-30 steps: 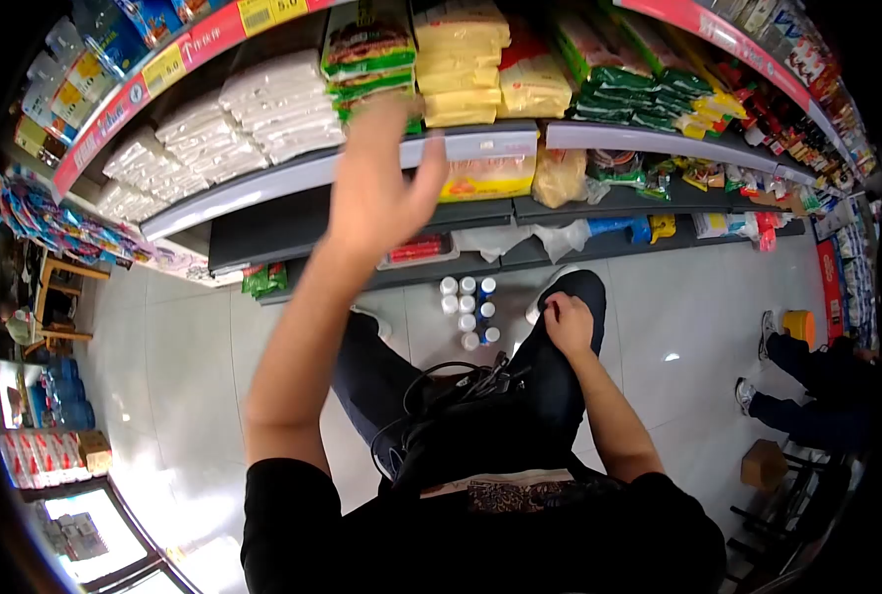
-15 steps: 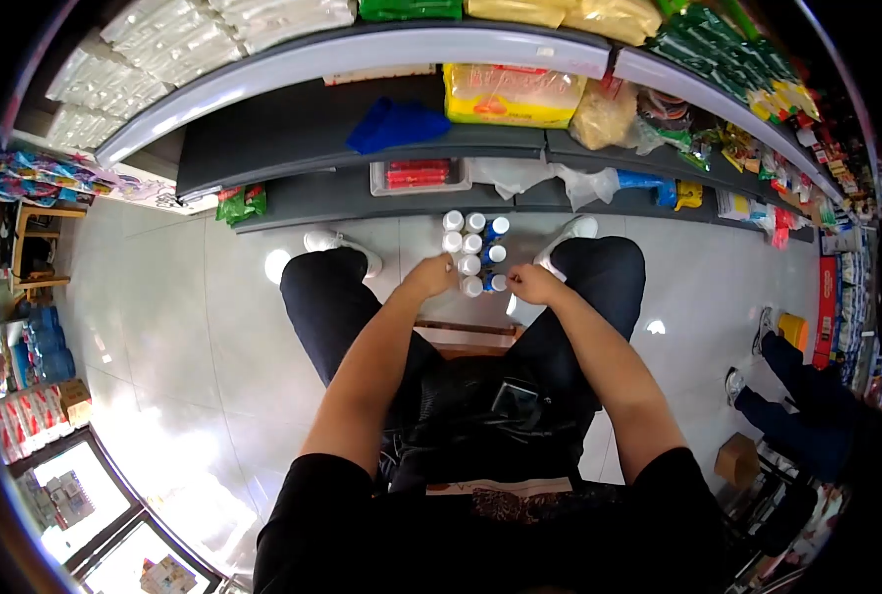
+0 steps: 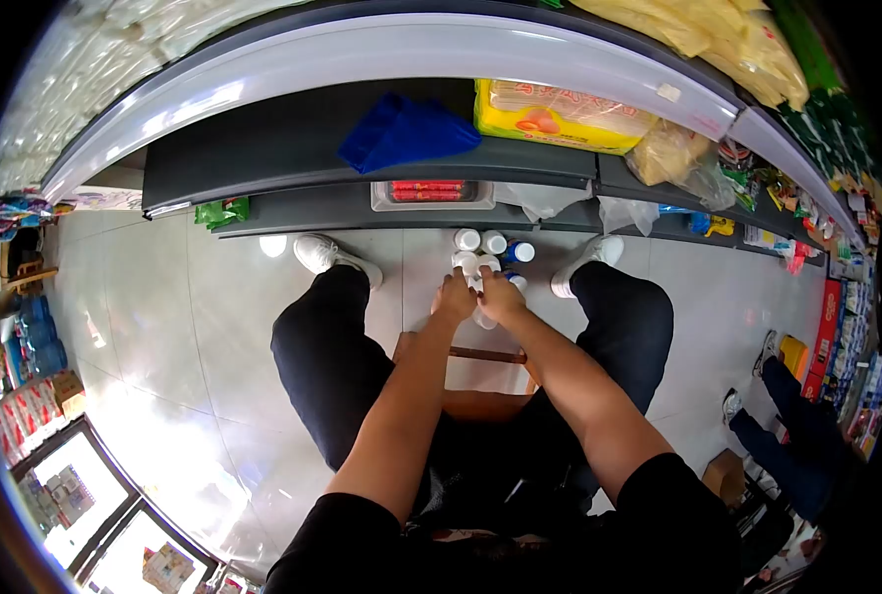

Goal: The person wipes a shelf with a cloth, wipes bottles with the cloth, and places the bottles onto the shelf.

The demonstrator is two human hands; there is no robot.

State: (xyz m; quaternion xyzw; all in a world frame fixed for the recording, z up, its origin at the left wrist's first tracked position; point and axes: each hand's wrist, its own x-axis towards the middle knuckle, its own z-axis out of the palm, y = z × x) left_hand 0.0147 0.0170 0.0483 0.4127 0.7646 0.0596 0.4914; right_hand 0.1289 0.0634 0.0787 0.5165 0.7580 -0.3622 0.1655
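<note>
White-capped bottles [image 3: 467,240] are standing on the floor [image 3: 149,307]; the left hand [image 3: 452,300] and right hand [image 3: 501,298] are apparently handling the nearest (whether gripping, I cannot tell), the next move probably needing firm hold.

With twelve o'clock straight ahead of the torso, both arms were extended forward and low. The left arm [image 3: 404,411] ran toward one o'clock, the right arm [image 3: 581,388] toward between ten and eleven. The left hand [image 3: 452,297] and right hand [image 3: 500,295] lay close together at twelve, backs uppermost, fingers pointing forward; finger closure could not be determined. Knees were bent and spread, toward eleven and one.
</note>
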